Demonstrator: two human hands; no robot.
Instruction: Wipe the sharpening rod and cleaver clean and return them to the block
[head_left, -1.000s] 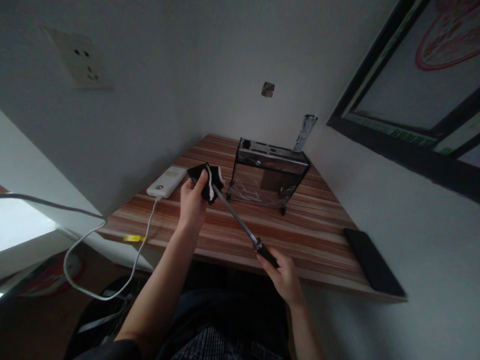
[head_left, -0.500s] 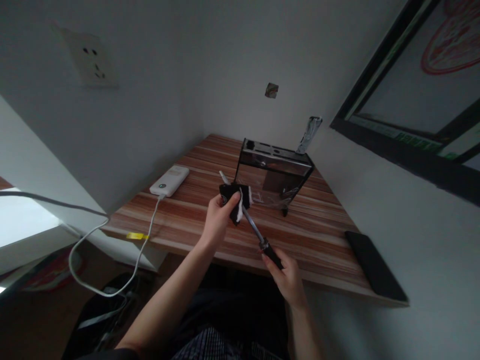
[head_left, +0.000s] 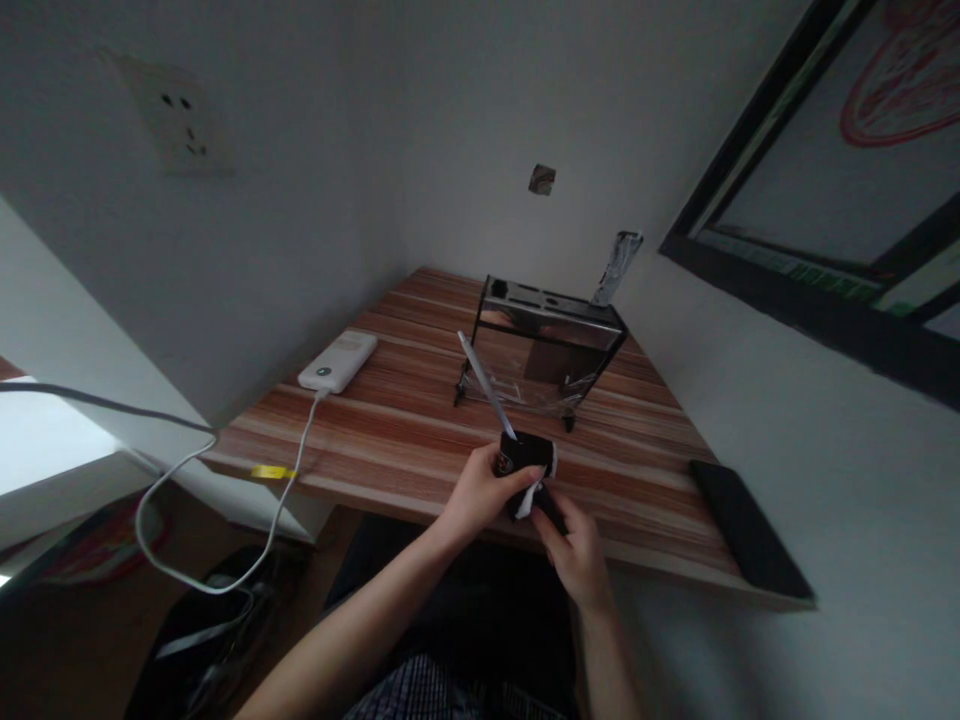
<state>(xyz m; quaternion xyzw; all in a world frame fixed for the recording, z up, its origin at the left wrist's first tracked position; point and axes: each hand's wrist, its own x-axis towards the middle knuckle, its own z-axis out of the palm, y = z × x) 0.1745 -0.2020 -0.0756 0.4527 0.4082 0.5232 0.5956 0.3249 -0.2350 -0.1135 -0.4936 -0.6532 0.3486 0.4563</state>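
My right hand (head_left: 576, 548) grips the black handle of a steel sharpening rod (head_left: 484, 385) that points up and away over the wooden table (head_left: 420, 430). My left hand (head_left: 480, 492) is closed around a black cloth with a white edge (head_left: 528, 462), wrapped round the rod at its base, right against my right hand. Behind the rod stands a metal knife rack (head_left: 546, 345) with a slotted top.
A white power bank (head_left: 338, 361) with a white cable (head_left: 225, 520) lies at the table's left. A black phone (head_left: 748, 540) lies at the right edge by the wall. A wrapped object (head_left: 616, 266) leans on the wall behind the rack. A socket (head_left: 176, 115) sits high left.
My left hand has slid the cloth down the rod from its tip to its base by the handle. The right hand has kept its hold, with the rod tilting more upright.
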